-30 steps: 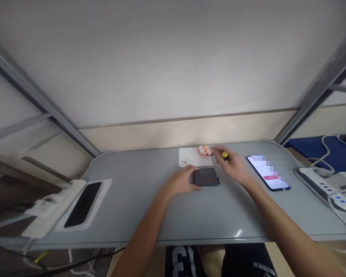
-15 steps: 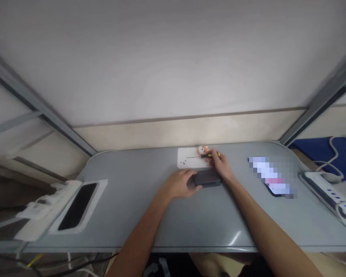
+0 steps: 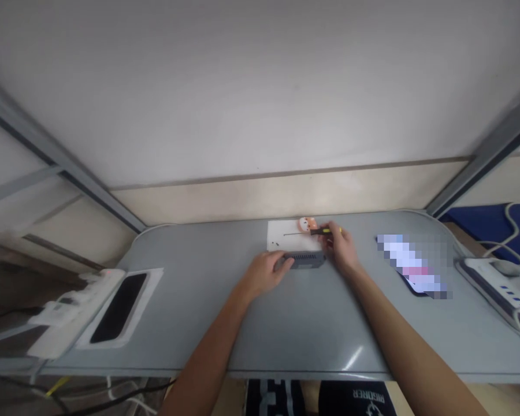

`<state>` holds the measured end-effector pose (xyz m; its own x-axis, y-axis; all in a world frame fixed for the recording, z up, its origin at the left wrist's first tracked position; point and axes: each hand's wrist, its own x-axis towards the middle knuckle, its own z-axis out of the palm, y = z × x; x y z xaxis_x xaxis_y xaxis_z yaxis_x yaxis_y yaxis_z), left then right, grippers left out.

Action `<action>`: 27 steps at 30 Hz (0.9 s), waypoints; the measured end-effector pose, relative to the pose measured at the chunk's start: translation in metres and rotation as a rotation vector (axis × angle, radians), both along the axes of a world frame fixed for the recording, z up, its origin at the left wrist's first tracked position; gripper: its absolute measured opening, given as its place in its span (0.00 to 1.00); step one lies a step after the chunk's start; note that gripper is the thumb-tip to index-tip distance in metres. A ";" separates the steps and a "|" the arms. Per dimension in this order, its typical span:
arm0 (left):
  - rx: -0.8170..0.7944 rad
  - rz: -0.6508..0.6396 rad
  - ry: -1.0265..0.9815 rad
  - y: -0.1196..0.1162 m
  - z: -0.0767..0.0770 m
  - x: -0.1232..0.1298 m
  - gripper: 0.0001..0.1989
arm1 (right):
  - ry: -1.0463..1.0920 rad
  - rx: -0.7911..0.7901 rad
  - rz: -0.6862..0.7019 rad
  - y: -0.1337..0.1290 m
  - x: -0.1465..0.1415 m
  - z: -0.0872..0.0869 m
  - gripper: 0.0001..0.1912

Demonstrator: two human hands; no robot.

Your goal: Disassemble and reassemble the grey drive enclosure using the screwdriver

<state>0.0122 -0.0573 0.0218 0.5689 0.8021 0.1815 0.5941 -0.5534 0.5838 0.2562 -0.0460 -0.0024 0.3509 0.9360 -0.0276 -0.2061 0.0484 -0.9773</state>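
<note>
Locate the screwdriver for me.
In the head view, the screwdriver is right of centre, in the right hand, its shaft over the white sheet, beyond the dark box.

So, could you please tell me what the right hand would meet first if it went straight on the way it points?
The right hand, holding the screwdriver, would probably meet the orange-and-white object near the back of the white paper, though depth is unclear.

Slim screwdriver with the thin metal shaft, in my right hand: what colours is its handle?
The screwdriver handle is black and yellow, seen best in the head view.
</note>
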 end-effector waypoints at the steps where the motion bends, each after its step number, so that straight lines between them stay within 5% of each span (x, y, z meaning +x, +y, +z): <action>1: 0.002 0.013 -0.009 0.002 -0.002 -0.001 0.21 | 0.046 0.012 0.000 -0.001 0.002 0.001 0.22; 9: 0.143 0.004 -0.133 0.006 -0.005 -0.005 0.22 | 0.110 0.035 0.020 -0.010 0.007 0.012 0.13; 27: 0.451 -0.124 -0.288 -0.001 -0.003 0.008 0.06 | 0.043 0.018 0.071 -0.010 0.006 0.008 0.15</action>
<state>0.0203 -0.0584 0.0191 0.5308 0.5391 0.6539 0.3598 -0.8420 0.4021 0.2622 -0.0559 0.0055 0.2824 0.9590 -0.0241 -0.2510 0.0496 -0.9667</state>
